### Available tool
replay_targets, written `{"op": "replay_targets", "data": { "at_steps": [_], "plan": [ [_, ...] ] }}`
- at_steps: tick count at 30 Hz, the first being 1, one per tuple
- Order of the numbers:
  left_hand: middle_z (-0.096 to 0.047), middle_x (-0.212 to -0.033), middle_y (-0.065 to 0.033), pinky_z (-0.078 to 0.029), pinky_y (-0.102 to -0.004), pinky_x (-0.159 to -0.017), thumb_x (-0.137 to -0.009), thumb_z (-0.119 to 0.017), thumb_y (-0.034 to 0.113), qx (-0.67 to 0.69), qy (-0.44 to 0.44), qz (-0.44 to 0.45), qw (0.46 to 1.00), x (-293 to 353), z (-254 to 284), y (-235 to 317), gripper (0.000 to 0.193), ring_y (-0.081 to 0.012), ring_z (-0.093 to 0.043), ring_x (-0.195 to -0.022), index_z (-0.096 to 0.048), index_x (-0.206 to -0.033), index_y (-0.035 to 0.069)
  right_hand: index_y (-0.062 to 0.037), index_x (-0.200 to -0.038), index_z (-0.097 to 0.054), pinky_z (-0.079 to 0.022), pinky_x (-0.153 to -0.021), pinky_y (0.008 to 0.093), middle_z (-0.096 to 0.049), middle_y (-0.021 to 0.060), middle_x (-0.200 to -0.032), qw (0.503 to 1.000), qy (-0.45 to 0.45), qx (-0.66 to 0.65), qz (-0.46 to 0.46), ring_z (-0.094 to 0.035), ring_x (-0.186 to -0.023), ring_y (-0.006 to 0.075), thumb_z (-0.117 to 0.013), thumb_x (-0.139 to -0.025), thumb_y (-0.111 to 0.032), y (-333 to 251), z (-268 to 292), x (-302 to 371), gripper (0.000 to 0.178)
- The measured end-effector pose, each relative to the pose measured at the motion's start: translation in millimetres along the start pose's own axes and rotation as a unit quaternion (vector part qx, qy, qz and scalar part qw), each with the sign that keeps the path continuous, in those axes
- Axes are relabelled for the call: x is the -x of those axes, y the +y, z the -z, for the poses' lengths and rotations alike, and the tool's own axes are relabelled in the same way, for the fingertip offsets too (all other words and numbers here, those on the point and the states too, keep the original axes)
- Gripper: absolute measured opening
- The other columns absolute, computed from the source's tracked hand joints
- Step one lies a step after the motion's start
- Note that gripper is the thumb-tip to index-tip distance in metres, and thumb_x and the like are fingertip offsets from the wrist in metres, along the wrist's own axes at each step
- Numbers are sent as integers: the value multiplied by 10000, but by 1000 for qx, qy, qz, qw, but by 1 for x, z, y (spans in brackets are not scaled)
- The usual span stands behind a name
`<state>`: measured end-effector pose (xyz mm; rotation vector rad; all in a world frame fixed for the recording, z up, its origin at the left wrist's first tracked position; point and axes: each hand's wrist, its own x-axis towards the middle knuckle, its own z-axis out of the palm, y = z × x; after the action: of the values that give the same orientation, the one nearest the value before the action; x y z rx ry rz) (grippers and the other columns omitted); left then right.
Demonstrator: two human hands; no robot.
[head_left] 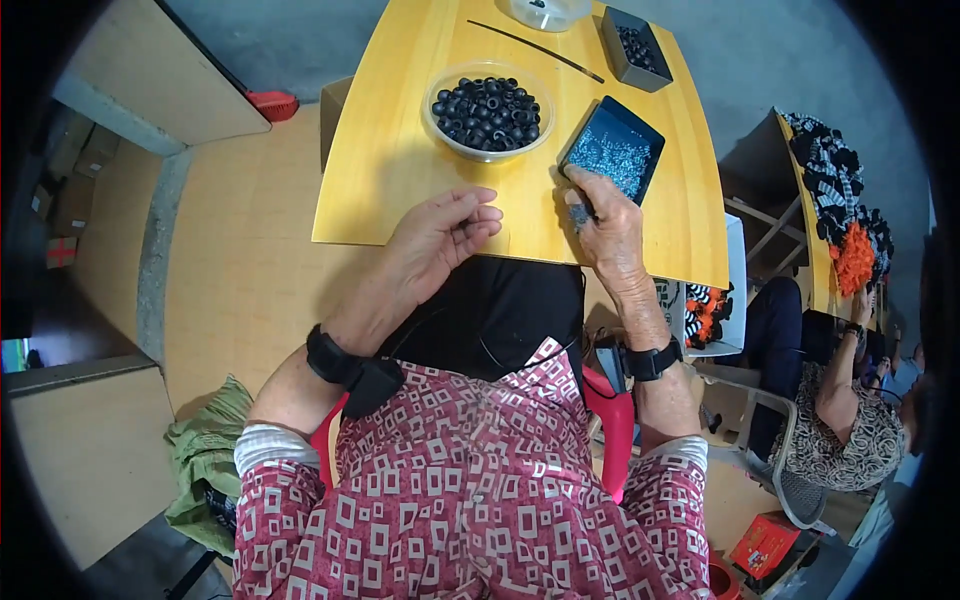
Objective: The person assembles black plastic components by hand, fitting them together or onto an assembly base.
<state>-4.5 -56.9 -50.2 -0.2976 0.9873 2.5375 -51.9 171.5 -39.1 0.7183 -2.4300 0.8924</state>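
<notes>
My left hand [449, 228] hovers over the table's near edge, palm turned inward. Its fingers are loosely curved and apart, with nothing seen in them. Farther away stands a round clear tub [487, 153] heaped with shiny black hollow caps [488, 108]. My right hand [612, 222] is by the lower left corner of a dark rectangular tray [652, 150], its fingers closed. A small bluish-grey thing [580, 213] shows at those fingers, too unclear to name. Tiny pale blue bits, bead-like, [610, 158] are spread in the tray.
On the yellow table [380, 130] lie a thin dark strip [535, 50], a grey box [640, 72] of black pieces and another clear tub [550, 12]. At the right, a person [840, 420] sits by a second table with orange and black-white items [853, 258]. A green sack [208, 440] is at left.
</notes>
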Motion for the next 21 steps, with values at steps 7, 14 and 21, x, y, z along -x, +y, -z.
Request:
{"op": "replay_targets", "data": {
  "at_steps": [7, 14, 21],
  "plan": [
    [-668, -942, -98, -557, -216, -785, -954, -540, 124, -2, -10, 8, 1000, -1, -6, -9, 250, -147, -669, -861, -567, -1147, -33, -23, -1115, -632, -513, -773, 290, -668, 112, -948, 975, 15, -162, -152, -641, -859, 185, -624, -861, -13, 10, 5, 11, 255],
    [-645, -995, -38, -526, -239, -844, -959, -557, 235, -8, -63, 48, 997, 12, -30, -22, 266, -112, -633, -925, -588, -1134, 38, -25, -1239, -587, -481, -867, 311, -680, 118, -994, 995, -18, -96, 6, -644, -888, 217, -642, -811, 6, -51, 20, 12, 433],
    [-646, -1007, 4, -528, -221, -829, -955, -569, 261, 2, -81, 92, 992, 27, -26, -30, 259, -80, -618, -907, -617, -1134, 79, -53, -1335, -493, -395, -1039, 434, -591, 177, -1223, 984, -126, -98, 85, -572, -1143, 304, -618, -664, 90, -62, 23, 19, 698]
  ]
}}
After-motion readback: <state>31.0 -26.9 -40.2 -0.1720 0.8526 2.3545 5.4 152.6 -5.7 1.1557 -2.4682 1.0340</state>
